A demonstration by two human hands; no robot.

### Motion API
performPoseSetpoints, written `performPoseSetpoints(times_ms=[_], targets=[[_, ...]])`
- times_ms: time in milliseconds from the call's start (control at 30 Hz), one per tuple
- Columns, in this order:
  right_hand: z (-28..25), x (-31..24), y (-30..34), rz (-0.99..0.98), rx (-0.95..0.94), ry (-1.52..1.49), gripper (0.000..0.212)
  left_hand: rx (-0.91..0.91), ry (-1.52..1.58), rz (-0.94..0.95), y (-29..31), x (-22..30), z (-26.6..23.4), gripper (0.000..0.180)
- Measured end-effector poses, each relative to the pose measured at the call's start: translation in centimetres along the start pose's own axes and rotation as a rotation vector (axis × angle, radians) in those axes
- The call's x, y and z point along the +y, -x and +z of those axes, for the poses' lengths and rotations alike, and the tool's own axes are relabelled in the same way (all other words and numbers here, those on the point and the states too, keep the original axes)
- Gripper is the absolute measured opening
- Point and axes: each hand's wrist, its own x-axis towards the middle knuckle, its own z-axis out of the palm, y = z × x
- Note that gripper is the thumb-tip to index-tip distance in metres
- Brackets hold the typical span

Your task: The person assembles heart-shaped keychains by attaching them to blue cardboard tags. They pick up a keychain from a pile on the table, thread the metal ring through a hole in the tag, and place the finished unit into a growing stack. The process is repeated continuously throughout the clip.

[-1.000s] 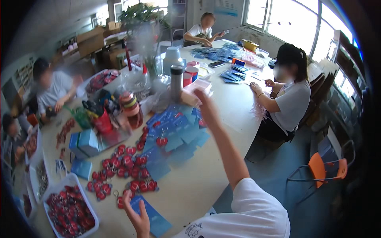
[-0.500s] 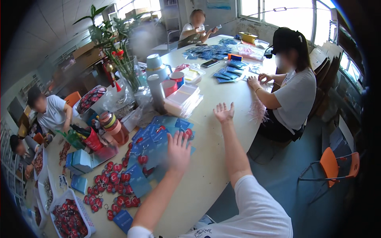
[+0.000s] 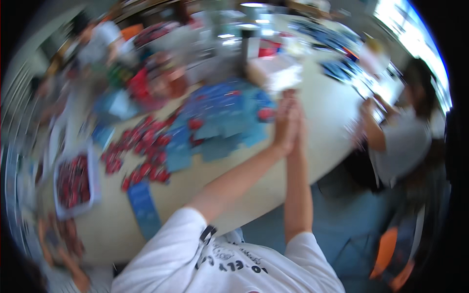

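Note:
My left hand (image 3: 284, 124) and my right hand (image 3: 298, 128) are pressed palm to palm above the table, with fingers stretched out and pointing away from me. I see nothing between them, though the picture is blurred by motion. Just left of them lie spread blue cards (image 3: 215, 110), some with red pendants on top. One red pendant (image 3: 265, 115) is close beside my left hand. Further left is a loose heap of red keychain pendants (image 3: 145, 140). More blue cards (image 3: 144, 207) lie near the table's front edge.
A white basket (image 3: 95, 198) of red pendants stands at the left. A pale stack (image 3: 279, 73) of clear-looking packets lies beyond my hands. One co-worker (image 3: 400, 132) sits at the right; others are at the left. An orange chair (image 3: 384, 251) stands on the floor at lower right.
My hands were apart, the left over the blue cards and the right raised palm up; now they have come together. The view has swung, so everything is blurred.

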Motion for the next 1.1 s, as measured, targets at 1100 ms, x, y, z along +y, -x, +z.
performPoseSetpoints(times_ms=[1100], targets=[[-42.6, 15.9, 0.6, 1.172, 0.495, 2.61, 0.025, -0.007, 0.381, 0.14, 20.4, 39.2, -39.1, 0.056]])
